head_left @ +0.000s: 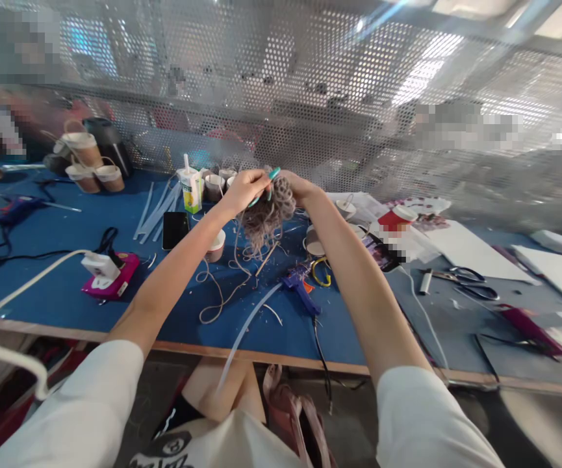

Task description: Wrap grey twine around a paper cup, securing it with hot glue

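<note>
Over the far half of the blue table I hold up a bundle of curly grey-brown strands (pixel 264 218), like wool or hair. My left hand (pixel 249 187) is closed at its upper left, with a slim teal piece (pixel 273 173) at the fingers; what that piece is I cannot make out. My right hand (pixel 297 186) grips the bundle from the right, its fingertips hidden behind the strands. Below lie a loose beige cord (pixel 219 302) and a blue glue gun (pixel 303 292) with a long translucent glue stick (pixel 254 315). Paper cups (pixel 216 246) stand close by.
To the left are a black phone (pixel 175 230), a juice carton (pixel 192 190), glue sticks (pixel 156 214) and a pink power strip (pixel 111 276). On the right lie scissors (pixel 460 276), white sheets (pixel 480 250) and a red cup (pixel 396 220). A perforated metal screen (pixel 310 78) backs the table.
</note>
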Demonstrator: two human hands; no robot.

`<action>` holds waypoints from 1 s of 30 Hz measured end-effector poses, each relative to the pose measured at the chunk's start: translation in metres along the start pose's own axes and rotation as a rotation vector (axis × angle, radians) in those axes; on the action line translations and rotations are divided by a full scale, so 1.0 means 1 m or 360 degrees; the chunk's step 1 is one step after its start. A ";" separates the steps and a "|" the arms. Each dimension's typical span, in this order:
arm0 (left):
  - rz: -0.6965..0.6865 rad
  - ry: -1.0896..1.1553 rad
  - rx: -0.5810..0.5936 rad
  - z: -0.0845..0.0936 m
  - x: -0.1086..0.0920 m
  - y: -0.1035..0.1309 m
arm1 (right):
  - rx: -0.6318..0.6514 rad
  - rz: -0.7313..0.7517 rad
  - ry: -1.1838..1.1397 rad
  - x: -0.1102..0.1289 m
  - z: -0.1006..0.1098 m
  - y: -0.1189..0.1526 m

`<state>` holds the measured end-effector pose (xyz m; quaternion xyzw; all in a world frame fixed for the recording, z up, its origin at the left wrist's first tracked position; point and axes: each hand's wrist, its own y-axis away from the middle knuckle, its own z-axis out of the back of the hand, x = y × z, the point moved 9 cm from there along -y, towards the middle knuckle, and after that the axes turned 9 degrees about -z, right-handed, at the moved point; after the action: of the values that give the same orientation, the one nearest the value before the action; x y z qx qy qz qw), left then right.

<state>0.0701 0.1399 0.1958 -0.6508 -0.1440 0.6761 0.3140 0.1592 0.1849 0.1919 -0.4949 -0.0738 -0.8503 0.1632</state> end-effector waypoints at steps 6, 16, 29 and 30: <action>0.0200 0.0232 -0.0062 -0.005 0.021 0.001 | 0.0286 0.0148 -0.0308 0.015 -0.014 0.036; 0.0072 0.0600 -0.0235 0.005 0.019 -0.001 | -0.0386 0.0121 -0.0113 -0.016 0.024 0.031; 0.0061 0.1011 -0.0208 -0.016 -0.003 0.010 | -0.1260 -0.0091 0.0233 -0.048 0.083 0.045; 0.0045 0.1076 -0.0227 -0.014 -0.006 0.010 | -0.1291 -0.0065 0.0260 -0.048 0.086 0.044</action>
<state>0.0813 0.1251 0.1929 -0.8603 -0.0697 0.4147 0.2882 0.2668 0.1782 0.1914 -0.4484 0.2708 -0.8500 -0.0566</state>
